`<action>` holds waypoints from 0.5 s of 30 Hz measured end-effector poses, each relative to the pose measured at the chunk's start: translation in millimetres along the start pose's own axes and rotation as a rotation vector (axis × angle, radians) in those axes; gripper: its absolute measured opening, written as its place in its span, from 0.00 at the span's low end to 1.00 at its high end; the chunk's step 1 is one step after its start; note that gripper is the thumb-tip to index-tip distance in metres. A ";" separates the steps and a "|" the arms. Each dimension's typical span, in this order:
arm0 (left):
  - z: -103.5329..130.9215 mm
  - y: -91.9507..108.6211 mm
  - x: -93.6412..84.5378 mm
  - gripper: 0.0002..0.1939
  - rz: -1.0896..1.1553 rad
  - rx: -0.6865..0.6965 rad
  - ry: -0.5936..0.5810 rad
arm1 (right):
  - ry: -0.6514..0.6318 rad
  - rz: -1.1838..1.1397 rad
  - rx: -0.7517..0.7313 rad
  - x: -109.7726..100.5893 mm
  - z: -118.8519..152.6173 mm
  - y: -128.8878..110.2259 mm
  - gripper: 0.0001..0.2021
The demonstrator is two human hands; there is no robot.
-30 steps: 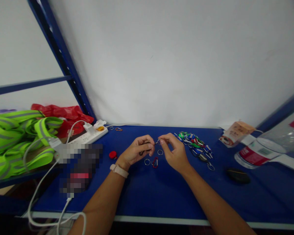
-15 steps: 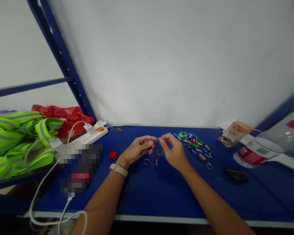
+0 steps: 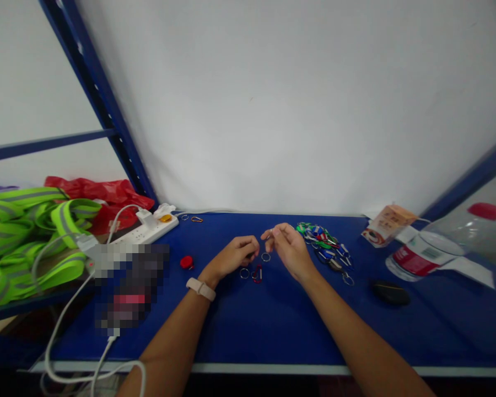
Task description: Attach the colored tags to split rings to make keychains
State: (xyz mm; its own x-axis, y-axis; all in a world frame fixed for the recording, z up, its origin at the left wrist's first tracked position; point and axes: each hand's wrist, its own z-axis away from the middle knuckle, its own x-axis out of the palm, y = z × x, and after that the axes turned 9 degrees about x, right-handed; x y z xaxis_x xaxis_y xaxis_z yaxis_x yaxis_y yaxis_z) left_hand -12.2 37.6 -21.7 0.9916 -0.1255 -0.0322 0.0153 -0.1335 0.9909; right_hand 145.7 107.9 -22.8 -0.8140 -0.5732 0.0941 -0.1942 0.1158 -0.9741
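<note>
My right hand (image 3: 291, 251) pinches a small shiny metal piece, too small to make out, between thumb and fingertips above the blue table. Close by on its left, my left hand (image 3: 236, 255) is closed with its fingers curled; whatever it may hold is hidden. On the table between and below the hands lie a metal split ring (image 3: 265, 257), another split ring (image 3: 244, 273) and a red carabiner (image 3: 255, 274). Just right of my right hand is a pile of green, blue and red carabiner keychains (image 3: 328, 248). A red round piece (image 3: 187, 262) sits left of my left hand.
An orange carabiner (image 3: 197, 219) lies near the white power strip (image 3: 136, 238). At left are a blurred-out item (image 3: 134, 286), white cables and green reflective straps (image 3: 8, 242). At right stand a carton (image 3: 388, 225), a large plastic bottle (image 3: 421, 256) and a black mouse (image 3: 391, 293).
My hands have moved apart; they met at a small metal piece before. The left fingers have curled in and lowered, while the right still pinches. The view has shifted slightly.
</note>
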 end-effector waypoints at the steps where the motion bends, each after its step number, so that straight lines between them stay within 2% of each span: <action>1: -0.6 -1.4 -0.3 0.14 -0.020 0.007 0.006 | -0.015 -0.017 0.003 0.2 0.2 0.8 0.15; 5: -2.4 -6.0 -2.0 0.14 -0.104 0.035 0.010 | -0.071 -0.086 -0.006 1.5 1.8 1.2 0.14; 11: -3.3 -7.3 -2.0 0.12 -0.251 0.067 0.030 | -0.039 -0.096 -0.045 1.1 6.6 -13.2 0.12; 15: -3.6 -7.6 -3.1 0.12 -0.277 0.052 0.065 | -0.017 -0.109 -0.123 -2.5 10.6 -27.7 0.10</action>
State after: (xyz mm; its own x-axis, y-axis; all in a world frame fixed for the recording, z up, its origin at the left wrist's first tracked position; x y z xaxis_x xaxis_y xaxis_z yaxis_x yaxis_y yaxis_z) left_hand -14.9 42.5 -28.7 0.9567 -0.0141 -0.2907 0.2819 -0.2040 0.9375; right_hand 158.9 97.5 1.7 -0.7755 -0.6010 0.1935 -0.3475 0.1503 -0.9256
